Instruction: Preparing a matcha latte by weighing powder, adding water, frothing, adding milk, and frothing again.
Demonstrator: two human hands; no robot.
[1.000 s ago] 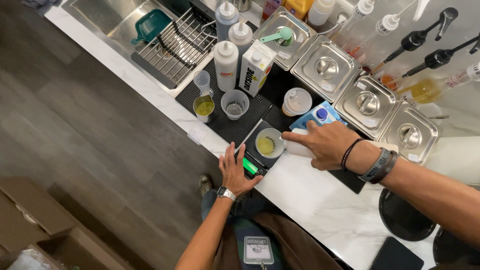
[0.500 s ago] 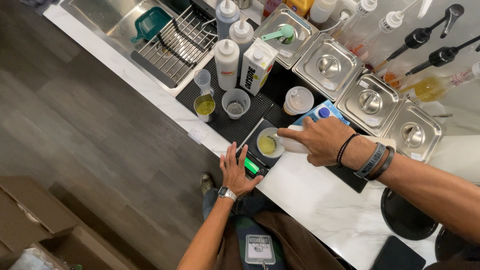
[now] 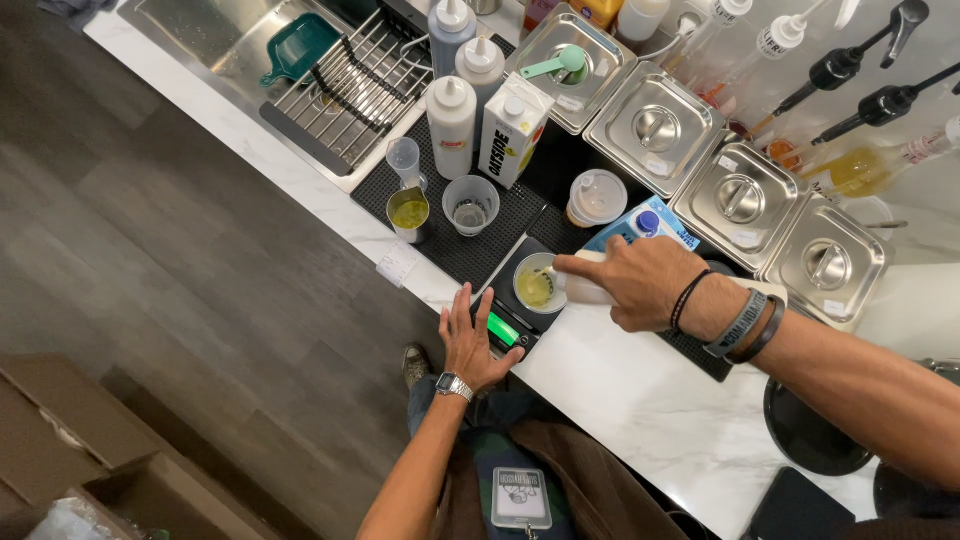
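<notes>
At counter edge, left hand [image 3: 470, 340] touching scale [image 3: 520, 300], right hand [image 3: 640, 282] beside cup [image 3: 536, 284]

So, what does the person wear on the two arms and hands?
Both forearms are bare, with no sleeves and no gloves. The left hand has a silver metal wristwatch at its wrist. The right hand has a thin black cord bracelet, then a grey band and a dark band.

Dark grey wood-plank floor [image 3: 150, 260], white marble counter [image 3: 650, 410], steel sink [image 3: 215, 40], cardboard boxes [image 3: 70, 450]
</notes>
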